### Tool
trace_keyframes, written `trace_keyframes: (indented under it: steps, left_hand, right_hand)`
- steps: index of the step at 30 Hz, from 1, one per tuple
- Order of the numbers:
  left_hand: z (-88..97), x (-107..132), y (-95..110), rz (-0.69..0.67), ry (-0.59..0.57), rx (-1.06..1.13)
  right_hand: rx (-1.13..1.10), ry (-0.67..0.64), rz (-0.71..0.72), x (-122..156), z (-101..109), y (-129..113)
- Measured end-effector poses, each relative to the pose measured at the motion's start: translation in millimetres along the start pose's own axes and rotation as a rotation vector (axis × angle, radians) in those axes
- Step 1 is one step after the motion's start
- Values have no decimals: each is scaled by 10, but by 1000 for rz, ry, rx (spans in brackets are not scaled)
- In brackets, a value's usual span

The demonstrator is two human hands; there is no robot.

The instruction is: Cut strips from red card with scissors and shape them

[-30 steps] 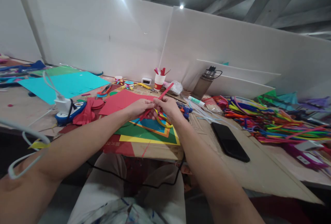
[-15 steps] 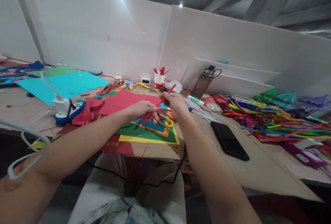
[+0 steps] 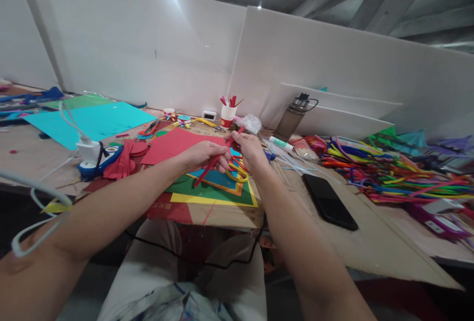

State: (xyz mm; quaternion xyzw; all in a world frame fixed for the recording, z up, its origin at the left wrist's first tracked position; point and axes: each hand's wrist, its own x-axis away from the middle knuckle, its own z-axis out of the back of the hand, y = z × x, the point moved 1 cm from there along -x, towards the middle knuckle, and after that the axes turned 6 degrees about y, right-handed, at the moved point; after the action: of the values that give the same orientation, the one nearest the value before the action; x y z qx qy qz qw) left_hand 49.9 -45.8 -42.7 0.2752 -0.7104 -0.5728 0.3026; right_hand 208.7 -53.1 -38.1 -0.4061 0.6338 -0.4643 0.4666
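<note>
Between my two hands runs a narrow red paper strip (image 3: pixel 203 175), slanting from lower left to upper right. My left hand (image 3: pixel 206 156) pinches it near its middle, while my right hand (image 3: pixel 249 147) grips it close to the upper end. Under the hands lie scissors with yellow and orange handles (image 3: pixel 240 179), partly covered by my fingers. They rest on stacked coloured sheets, among them a green sheet (image 3: pixel 183 187) and a yellow sheet (image 3: pixel 211 200). A red sheet (image 3: pixel 168 144) lies just beyond my left wrist.
Right of my arm are a black phone (image 3: pixel 329 201), a glue stick (image 3: pixel 280 143) and a pile of pipe cleaners (image 3: pixel 385 168). A bottle (image 3: pixel 292 118) and a paper cup of pens (image 3: pixel 227 115) stand at the back. Red strips (image 3: pixel 124 163) and a power strip (image 3: pixel 98 162) lie left.
The red strip has slid down and to the left, with more of its lower end showing below my left hand. Both hands remain in nearly the same place.
</note>
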Motion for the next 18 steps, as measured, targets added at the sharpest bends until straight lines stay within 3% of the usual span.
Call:
trace_keyframes:
  steps: [6,12,15,18]
  left_hand:
    - [-34,52,41,-21,-25,-52]
    - [-26,53,25,-14,-64,-72]
    - [14,13,7,-28,30,13]
    - [49,-21,-1,-70,84,83]
  right_hand:
    - [-50,110,-11,-61,123,-85]
    - [-75,322,-34,-151,317,-184]
    - [-65,279,-81,-161,285,-148]
    - [38,98,-112,-80,100,-30]
